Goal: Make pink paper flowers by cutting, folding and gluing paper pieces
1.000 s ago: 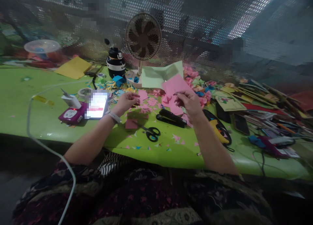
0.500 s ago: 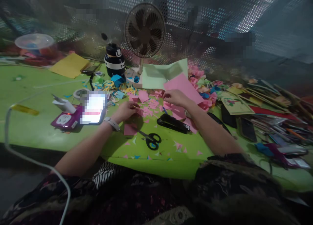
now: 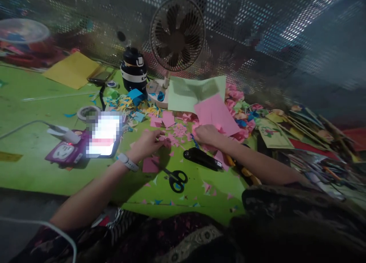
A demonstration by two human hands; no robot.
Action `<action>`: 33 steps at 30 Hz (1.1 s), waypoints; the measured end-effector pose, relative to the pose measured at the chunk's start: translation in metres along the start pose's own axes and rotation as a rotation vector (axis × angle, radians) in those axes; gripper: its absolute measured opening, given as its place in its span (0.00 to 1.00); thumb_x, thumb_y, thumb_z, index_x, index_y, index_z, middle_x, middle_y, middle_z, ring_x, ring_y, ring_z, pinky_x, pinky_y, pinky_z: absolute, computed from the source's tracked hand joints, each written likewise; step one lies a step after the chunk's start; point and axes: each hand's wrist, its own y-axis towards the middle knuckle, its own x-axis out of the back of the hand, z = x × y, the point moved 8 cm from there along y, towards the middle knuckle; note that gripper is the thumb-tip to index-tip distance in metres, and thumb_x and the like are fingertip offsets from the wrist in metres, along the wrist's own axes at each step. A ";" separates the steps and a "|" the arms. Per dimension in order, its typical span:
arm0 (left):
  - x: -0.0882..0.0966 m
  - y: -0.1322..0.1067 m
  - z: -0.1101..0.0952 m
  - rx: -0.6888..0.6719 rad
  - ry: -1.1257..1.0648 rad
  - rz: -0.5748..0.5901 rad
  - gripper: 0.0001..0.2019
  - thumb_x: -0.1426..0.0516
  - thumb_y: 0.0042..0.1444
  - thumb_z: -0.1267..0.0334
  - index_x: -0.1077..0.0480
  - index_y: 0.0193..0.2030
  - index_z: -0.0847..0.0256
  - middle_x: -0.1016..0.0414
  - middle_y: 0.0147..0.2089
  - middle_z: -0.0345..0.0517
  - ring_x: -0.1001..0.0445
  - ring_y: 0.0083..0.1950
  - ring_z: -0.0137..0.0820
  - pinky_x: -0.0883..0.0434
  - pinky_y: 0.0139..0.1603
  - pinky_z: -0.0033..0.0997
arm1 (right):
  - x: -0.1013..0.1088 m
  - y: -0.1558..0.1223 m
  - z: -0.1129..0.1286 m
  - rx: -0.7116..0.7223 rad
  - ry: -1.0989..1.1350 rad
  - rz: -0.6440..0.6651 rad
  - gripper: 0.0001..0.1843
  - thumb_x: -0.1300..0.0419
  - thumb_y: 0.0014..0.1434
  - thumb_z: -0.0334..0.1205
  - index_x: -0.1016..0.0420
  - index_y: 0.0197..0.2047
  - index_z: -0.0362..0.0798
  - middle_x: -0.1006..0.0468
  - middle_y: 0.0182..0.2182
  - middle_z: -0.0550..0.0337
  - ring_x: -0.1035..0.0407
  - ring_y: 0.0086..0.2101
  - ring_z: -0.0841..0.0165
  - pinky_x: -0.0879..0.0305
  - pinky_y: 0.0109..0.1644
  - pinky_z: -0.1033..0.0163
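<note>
My left hand (image 3: 149,142), with a pale watch band (image 3: 127,162) on its wrist, rests over the pink paper scraps. Its fingers are curled and pinched at the left edge of the pink cut-outs (image 3: 177,134); whatever lies between them is too small to make out. To the right, my right hand (image 3: 207,135) is closed, knuckles up, over pink paper pieces just below a large pink sheet (image 3: 215,114). Its fingertips are hidden. A black stapler (image 3: 202,158) lies below that hand. Black-handled scissors (image 3: 176,180) lie nearer my body, blades towards a pink square (image 3: 150,165).
A fan (image 3: 177,34), a dark jug (image 3: 134,72) and a pale green sheet (image 3: 197,89) stand behind the scraps. Left are a lit phone (image 3: 105,135), a purple power socket (image 3: 64,152) and a tape roll (image 3: 89,113). Pink paper flowers (image 3: 233,93) are heaped at right.
The camera view has shifted, so the table items appear lower. My right hand has come nearer to my body and the stapler, and its fingers have closed down. The left hand stays by the pink cut-outs.
</note>
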 end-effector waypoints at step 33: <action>-0.027 -0.011 -0.015 0.190 -0.651 0.326 0.08 0.40 0.63 0.62 0.23 0.43 0.64 0.17 0.45 0.54 0.18 0.41 0.32 0.23 0.50 0.37 | 0.025 -0.083 -0.043 -0.189 0.407 -0.456 0.14 0.41 0.64 0.45 0.16 0.39 0.46 0.16 0.39 0.51 0.27 0.39 0.62 0.43 0.38 0.62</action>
